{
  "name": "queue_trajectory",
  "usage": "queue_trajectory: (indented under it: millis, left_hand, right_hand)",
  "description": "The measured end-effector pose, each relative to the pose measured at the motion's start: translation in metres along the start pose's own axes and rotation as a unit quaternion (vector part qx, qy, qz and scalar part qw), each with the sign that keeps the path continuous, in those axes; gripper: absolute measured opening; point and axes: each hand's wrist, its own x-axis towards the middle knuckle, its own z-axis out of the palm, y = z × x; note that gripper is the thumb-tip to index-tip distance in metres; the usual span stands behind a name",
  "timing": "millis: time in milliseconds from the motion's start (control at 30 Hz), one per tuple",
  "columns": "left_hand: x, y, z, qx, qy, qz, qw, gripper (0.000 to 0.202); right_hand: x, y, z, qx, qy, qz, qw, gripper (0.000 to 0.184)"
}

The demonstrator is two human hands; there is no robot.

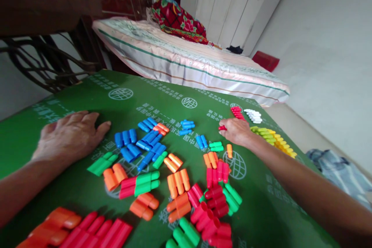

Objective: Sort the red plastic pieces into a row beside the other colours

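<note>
My left hand point(69, 133) lies flat on the green board, fingers stretched out and nothing in it. Just right of it are blue bullet-shaped plastic blocks point(125, 138) and a green block point(102, 163). Reaching across to the far right, my right hand point(236, 131) is closed around a red block point(222, 128), whose tip pokes out at the fingertips. Beyond that hand sits a row of red blocks point(237, 112), with white blocks point(253, 116) beside it. Yellow-green blocks point(263, 133) and yellow blocks point(283, 145) line up close to the right wrist, which partly hides them.
Loose orange blocks point(178, 183), dark red blocks point(216, 201) and green blocks point(186, 233) are scattered over the middle and front of the green board point(162, 97). A bed point(186, 60) stands behind it. Checked cloth point(340, 170) lies at the right.
</note>
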Motion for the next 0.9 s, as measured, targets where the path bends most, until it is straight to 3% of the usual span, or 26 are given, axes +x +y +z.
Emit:
queue_trajectory:
  millis: [100, 233, 367, 567, 900]
  left_hand:
    - [-0.002, 0.003, -0.002, 0.001, -0.002, -0.003, 1.000, 0.083]
    - [0.000, 0.004, -0.002, 0.005, -0.005, -0.005, 1.000, 0.080]
    - [0.002, 0.001, 0.001, 0.012, -0.001, 0.004, 1.000, 0.082]
    - [-0.001, 0.000, 0.001, 0.011, 0.004, 0.004, 1.000, 0.084]
    - [-0.005, 0.009, -0.007, 0.004, -0.010, -0.006, 1.000, 0.080]
  right_hand:
    - [0.015, 0.027, -0.001, 0.070, 0.029, 0.042, 0.996, 0.025]
    - [0.042, 0.078, -0.002, 0.104, 0.071, 0.166, 0.978, 0.042]
    - [0.059, 0.107, 0.005, 0.126, 0.069, 0.200, 0.969, 0.050]
    - [0.068, 0.107, 0.014, 0.155, 0.069, 0.197, 0.966, 0.056]
    - [0.065, 0.098, 0.012, 0.163, 0.072, 0.188, 0.966, 0.049]
